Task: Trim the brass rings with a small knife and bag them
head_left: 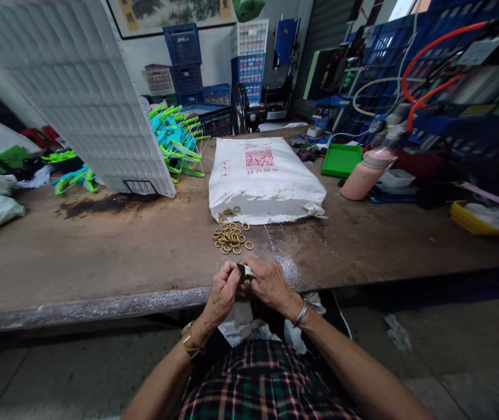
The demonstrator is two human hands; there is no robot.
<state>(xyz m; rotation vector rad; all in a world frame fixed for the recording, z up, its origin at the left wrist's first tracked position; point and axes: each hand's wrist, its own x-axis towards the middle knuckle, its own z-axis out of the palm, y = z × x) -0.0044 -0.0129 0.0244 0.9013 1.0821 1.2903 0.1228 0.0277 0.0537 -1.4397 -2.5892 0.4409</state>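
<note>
At the near edge of the brown wooden surface [166,251], my two hands met, the left hand [222,289] and the right hand [272,284] almost touching. The fingers of both were clenched, grasping a small black-and-whitish piece [248,270] between them; it was too small and too covered for me to tell what it was. A gold-coloured watch [191,342] circled my left wrist, and a silver metal bracelet [300,313] my right.

Just beyond my fingertips lay a loose heap of round, brass-coloured rings [229,238], some overlapping, a few apart at its edge. The farthest ones sat right by the front of a large white sack [267,175] printed with a red square code and red characters, which lay flat on the surface.

To the left of the sack stood a tall, ribbed white panel [96,99], tilted in a black wire stand [142,188], with a pile of turquoise and lime-green plastic pieces [179,140] behind its right edge. On the other side were a shallow green plastic tray [341,160] and, near it, a pink bottle [365,175]. A yellow plastic tray [485,221] rested farther right.
</note>
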